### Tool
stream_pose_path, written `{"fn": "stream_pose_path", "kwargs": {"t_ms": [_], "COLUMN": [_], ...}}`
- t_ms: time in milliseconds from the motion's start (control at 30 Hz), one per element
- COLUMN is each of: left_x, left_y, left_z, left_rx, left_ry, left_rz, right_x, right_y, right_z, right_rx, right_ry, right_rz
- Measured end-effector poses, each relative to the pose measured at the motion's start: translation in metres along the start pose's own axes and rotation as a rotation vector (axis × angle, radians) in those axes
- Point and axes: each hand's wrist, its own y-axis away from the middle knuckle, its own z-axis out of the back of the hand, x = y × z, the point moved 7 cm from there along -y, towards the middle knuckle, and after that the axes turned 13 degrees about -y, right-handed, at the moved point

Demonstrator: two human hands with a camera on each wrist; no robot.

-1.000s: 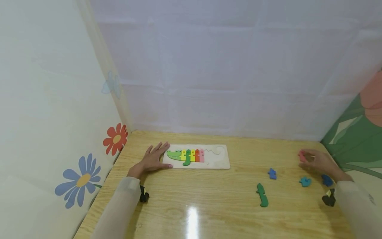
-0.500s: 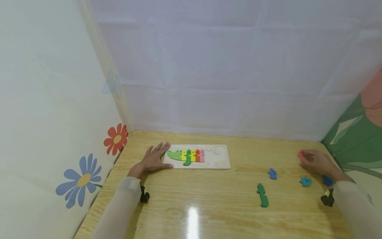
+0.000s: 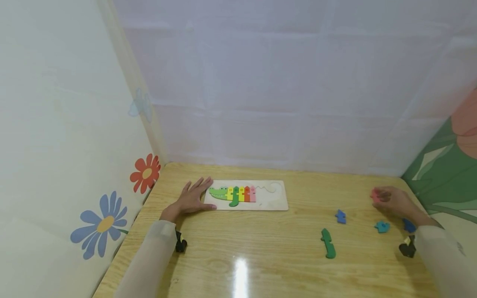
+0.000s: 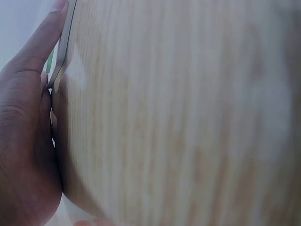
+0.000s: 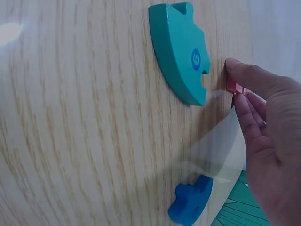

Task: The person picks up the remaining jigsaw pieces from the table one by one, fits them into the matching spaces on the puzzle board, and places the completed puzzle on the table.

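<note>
A crocodile puzzle board (image 3: 273,203) lies on the table, with colored pieces filling its left and middle part and a bare recess at the tail end. At its left end, my left hand (image 3: 191,199) rests with fingers spread straight, thumb along the near edge and fingertips at the far corner. Over at the far right, my right hand (image 3: 401,203) pinches a red puzzle piece (image 3: 374,195) between thumb and fingers. In the right wrist view that piece (image 5: 233,85) is mostly covered by the fingers, low at the tabletop.
Near my right hand lie a teal puzzle piece (image 3: 381,227) and a dark blue piece (image 3: 409,225), partly behind the wrist. Farther left are a blue piece (image 3: 340,216) and a long green piece (image 3: 328,243). Fabric walls (image 3: 238,136) border the table.
My right hand has shifted slightly left with the red puzzle piece, and its fingers look more closed together. My left hand and the board stay in place.
</note>
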Motion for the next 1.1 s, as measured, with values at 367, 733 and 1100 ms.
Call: {"fn": "stream_pose_path", "kwargs": {"t_ms": [367,733,1100], "left_x": [0.001,0.001,-0.001], "left_y": [0.000,0.000,0.000], "left_z": [-0.002,-0.003,-0.001], "left_rx": [-0.002,-0.003,-0.003], "left_ry": [0.008,-0.001,0.005], "left_rz": [-0.003,0.002,-0.007], "right_x": [0.001,0.009,0.016], "right_y": [-0.007,-0.015,-0.020], "right_z": [-0.008,-0.016,-0.021], "right_rx": [0.048,0.092,0.131], "right_ry": [0.026,0.010,-0.019], "right_rz": [-0.036,-0.029,-0.014]}}
